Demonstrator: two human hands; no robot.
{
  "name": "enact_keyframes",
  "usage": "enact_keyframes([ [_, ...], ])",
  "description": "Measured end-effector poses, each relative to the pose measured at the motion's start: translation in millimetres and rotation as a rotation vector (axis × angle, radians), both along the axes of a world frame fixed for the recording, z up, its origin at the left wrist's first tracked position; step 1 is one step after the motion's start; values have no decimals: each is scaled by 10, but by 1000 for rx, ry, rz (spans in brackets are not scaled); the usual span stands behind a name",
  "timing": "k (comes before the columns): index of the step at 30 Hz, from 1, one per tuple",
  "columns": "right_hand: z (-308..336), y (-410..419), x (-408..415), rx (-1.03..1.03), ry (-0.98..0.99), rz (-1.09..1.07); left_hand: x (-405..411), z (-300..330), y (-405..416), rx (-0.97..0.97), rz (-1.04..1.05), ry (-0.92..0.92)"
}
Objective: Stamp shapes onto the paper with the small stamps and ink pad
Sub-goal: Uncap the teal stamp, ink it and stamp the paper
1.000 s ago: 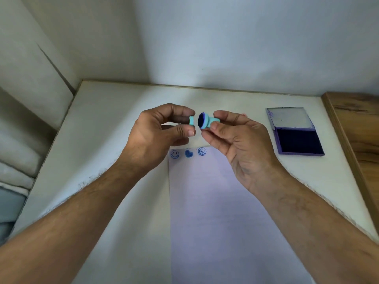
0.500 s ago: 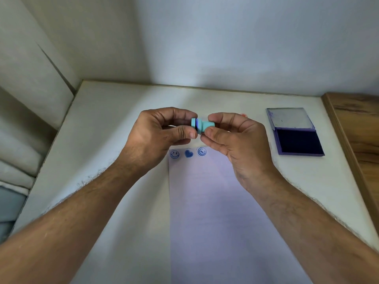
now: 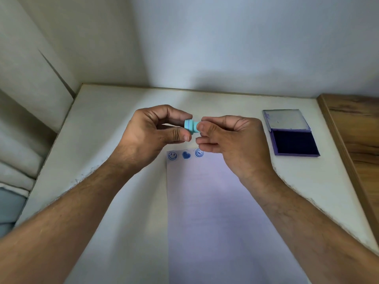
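Note:
A small turquoise stamp [image 3: 191, 126] is held in the air between both hands, above the top edge of the paper. My left hand [image 3: 152, 136] pinches its left end with thumb and forefinger. My right hand [image 3: 229, 140] pinches its right end, fingers curled. The pale sheet of paper [image 3: 215, 212] lies on the white table and carries three blue prints along its top: a smiley [image 3: 172, 155], a heart [image 3: 186, 154] and a round mark [image 3: 199, 153]. The open ink pad [image 3: 295, 145], dark blue in a purple case, sits to the right.
The ink pad's lid [image 3: 286, 119] lies flat behind the pad. A wooden board [image 3: 354, 144] borders the white table [image 3: 98, 140] on the right. Walls close the table in at the back and left.
The two turquoise parts, held apart a second ago with the inked face showing, have been brought together into one piece. Both hands stay at the same spot.

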State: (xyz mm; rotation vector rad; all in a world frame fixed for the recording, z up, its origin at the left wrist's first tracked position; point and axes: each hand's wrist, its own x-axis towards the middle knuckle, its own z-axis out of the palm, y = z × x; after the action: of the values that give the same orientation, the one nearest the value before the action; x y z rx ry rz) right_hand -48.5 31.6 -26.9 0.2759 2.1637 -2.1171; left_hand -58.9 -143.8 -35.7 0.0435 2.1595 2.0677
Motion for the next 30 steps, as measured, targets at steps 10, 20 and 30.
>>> enact_keyframes([
  [10, 152, -36, -94, -130, -82, -76, -21, 37, 89, 14, 124, 49],
  [20, 154, -57, -113, 323, 146, -153, -17, 86, 53, 4, 174, -76],
  [30, -221, -75, -8, 1182, 627, 24, -13, -51, 57, -236, 168, -73],
])
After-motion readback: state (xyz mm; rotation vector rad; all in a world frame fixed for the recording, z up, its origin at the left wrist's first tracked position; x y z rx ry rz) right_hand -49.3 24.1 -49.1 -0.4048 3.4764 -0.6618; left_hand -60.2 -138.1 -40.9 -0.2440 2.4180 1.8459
